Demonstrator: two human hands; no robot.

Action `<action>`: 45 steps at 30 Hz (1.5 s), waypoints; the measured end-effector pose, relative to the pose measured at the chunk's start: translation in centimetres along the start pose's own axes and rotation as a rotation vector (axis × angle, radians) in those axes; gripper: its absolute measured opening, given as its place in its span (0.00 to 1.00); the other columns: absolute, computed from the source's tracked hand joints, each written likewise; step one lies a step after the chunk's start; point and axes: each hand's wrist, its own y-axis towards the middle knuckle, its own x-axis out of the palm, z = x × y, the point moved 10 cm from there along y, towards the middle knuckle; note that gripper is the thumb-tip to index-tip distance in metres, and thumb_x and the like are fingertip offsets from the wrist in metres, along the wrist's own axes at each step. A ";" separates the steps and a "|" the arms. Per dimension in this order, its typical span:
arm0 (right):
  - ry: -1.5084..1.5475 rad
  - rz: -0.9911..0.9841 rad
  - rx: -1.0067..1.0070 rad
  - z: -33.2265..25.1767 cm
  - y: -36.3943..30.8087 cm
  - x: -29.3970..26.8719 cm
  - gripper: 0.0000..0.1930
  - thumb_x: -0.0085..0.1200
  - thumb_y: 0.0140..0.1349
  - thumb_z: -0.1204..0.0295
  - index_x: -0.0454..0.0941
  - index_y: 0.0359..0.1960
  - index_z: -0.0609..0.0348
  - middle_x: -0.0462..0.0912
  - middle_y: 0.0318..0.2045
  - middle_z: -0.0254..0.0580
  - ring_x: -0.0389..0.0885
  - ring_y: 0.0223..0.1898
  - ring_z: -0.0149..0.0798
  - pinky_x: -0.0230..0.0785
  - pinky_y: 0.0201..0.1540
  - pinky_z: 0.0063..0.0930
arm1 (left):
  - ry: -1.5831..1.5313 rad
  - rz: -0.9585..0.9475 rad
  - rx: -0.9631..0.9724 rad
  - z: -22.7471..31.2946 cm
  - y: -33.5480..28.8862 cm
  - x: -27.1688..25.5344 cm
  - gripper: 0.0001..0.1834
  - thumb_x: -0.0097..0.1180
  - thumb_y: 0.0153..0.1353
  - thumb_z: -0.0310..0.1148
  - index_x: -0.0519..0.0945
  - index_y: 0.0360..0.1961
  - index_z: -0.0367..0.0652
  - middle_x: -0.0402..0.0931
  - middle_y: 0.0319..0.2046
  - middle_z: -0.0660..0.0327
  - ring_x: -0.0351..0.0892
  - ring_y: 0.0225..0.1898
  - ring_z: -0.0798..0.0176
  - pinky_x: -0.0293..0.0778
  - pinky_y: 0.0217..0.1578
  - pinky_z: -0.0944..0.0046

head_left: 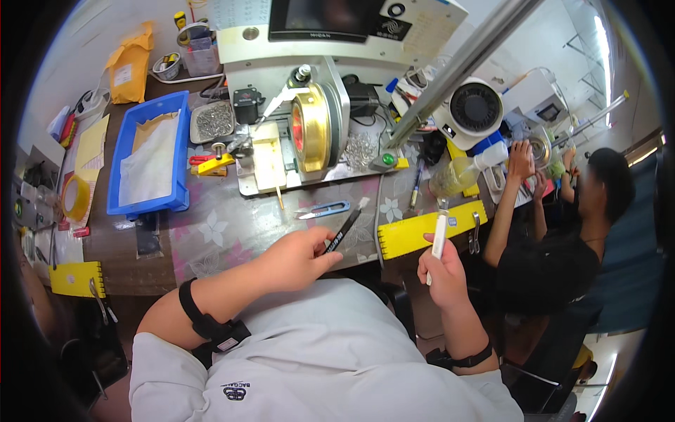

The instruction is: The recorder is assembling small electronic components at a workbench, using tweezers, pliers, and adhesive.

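My left hand (304, 259) is closed round a slim black pen-shaped stick (343, 231) with pale lettering and a whitish tip, which slants up to the right. In my right hand (444, 276) a slim white-handled tool (439, 238) stands nearly upright, its metallic end at the top; its exact kind is unclear. The two tools are apart from each other. Beyond my left hand, blue-handled thread snips (328, 209) lie on the patterned table cover. Past the white tool's tip is a squeeze bottle (453, 177) of yellowish liquid.
Ahead stands a machine with a gold wheel (310, 132) and a screen (316, 20). A blue tray (181, 190) with paper is at left, beside a dish of small metal parts (213, 121). A yellow pad (408, 236) lies at the right table edge. Another person (555, 246) works at right.
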 end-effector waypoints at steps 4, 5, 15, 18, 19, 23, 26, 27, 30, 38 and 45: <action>0.209 -0.099 0.133 2.6 0.8 -0.1 0.12 0.43 0.70 0.71 0.69 0.50 0.64 0.67 0.22 0.32 0.62 0.21 0.24 0.56 0.22 0.17 | -0.084 -0.041 -0.071 -1.3 1.1 0.9 0.15 0.58 0.62 0.36 0.74 0.43 0.35 0.72 0.19 0.63 0.71 0.21 0.68 0.67 0.23 0.65; 0.216 -0.102 0.132 2.8 1.0 0.0 0.12 0.43 0.70 0.71 0.69 0.50 0.64 0.67 0.22 0.32 0.62 0.21 0.24 0.56 0.22 0.17 | -0.077 -0.040 -0.074 -1.6 1.5 1.0 0.15 0.58 0.62 0.36 0.74 0.43 0.35 0.72 0.19 0.63 0.71 0.21 0.68 0.67 0.23 0.65; 0.148 -0.234 0.225 2.3 3.9 5.0 0.12 0.39 0.72 0.67 0.70 0.50 0.61 0.68 0.24 0.30 0.60 0.21 0.22 0.55 0.23 0.15 | -0.549 0.002 -0.298 -3.6 4.7 1.5 0.14 0.52 0.67 0.38 0.69 0.47 0.41 0.70 0.20 0.68 0.65 0.19 0.75 0.62 0.18 0.72; 0.165 -0.251 0.213 2.2 4.8 5.8 0.13 0.40 0.73 0.65 0.71 0.48 0.61 0.68 0.23 0.28 0.60 0.20 0.20 0.53 0.22 0.14 | -0.631 0.019 -0.302 -3.7 5.3 1.3 0.16 0.52 0.67 0.39 0.69 0.48 0.40 0.71 0.21 0.68 0.65 0.20 0.74 0.64 0.19 0.72; 0.156 -0.259 0.194 2.1 5.1 6.1 0.14 0.40 0.73 0.64 0.72 0.47 0.62 0.68 0.23 0.26 0.60 0.21 0.19 0.53 0.22 0.13 | -0.646 0.014 -0.305 -3.7 5.5 1.4 0.16 0.52 0.67 0.39 0.68 0.48 0.40 0.71 0.21 0.68 0.65 0.21 0.75 0.64 0.19 0.72; 0.085 -0.222 0.206 2.2 5.9 6.2 0.15 0.41 0.73 0.63 0.74 0.45 0.62 0.67 0.21 0.25 0.60 0.21 0.19 0.53 0.22 0.14 | -0.701 -0.016 -0.257 -3.1 6.1 1.2 0.17 0.51 0.67 0.40 0.68 0.48 0.38 0.71 0.20 0.67 0.64 0.16 0.74 0.62 0.16 0.72; 0.034 -0.197 0.195 2.4 6.4 6.2 0.16 0.41 0.72 0.61 0.74 0.43 0.62 0.67 0.20 0.26 0.60 0.21 0.19 0.54 0.22 0.15 | -0.731 -0.024 -0.266 -3.4 6.4 1.3 0.17 0.51 0.67 0.39 0.68 0.48 0.36 0.70 0.19 0.67 0.63 0.13 0.73 0.61 0.14 0.72; 0.031 -0.183 0.204 2.5 6.5 6.2 0.16 0.42 0.72 0.61 0.75 0.42 0.62 0.67 0.20 0.26 0.60 0.20 0.19 0.54 0.22 0.15 | -0.732 -0.026 -0.268 -3.5 6.4 1.2 0.17 0.51 0.67 0.39 0.68 0.48 0.36 0.70 0.19 0.67 0.63 0.13 0.73 0.61 0.14 0.72; 0.012 -0.135 0.217 2.6 6.8 6.1 0.16 0.43 0.72 0.60 0.75 0.40 0.62 0.67 0.18 0.26 0.60 0.20 0.20 0.54 0.22 0.15 | -0.726 -0.032 -0.258 -3.2 6.4 1.0 0.17 0.50 0.67 0.38 0.68 0.48 0.36 0.70 0.19 0.67 0.63 0.13 0.73 0.61 0.14 0.71; -0.067 -0.112 0.242 3.6 8.0 5.8 0.16 0.44 0.71 0.60 0.76 0.39 0.61 0.68 0.19 0.26 0.62 0.21 0.20 0.56 0.23 0.15 | -0.793 -0.067 -0.264 -3.0 5.8 1.3 0.15 0.49 0.68 0.36 0.68 0.48 0.36 0.71 0.19 0.66 0.65 0.12 0.72 0.61 0.12 0.71; -0.430 -0.185 -0.048 0.7 10.4 6.1 0.13 0.45 0.70 0.63 0.75 0.42 0.61 0.75 0.25 0.32 0.72 0.27 0.27 0.65 0.31 0.21 | -0.889 -0.075 -0.296 -3.1 5.8 1.4 0.15 0.48 0.68 0.35 0.67 0.51 0.37 0.69 0.17 0.65 0.64 0.11 0.71 0.60 0.11 0.71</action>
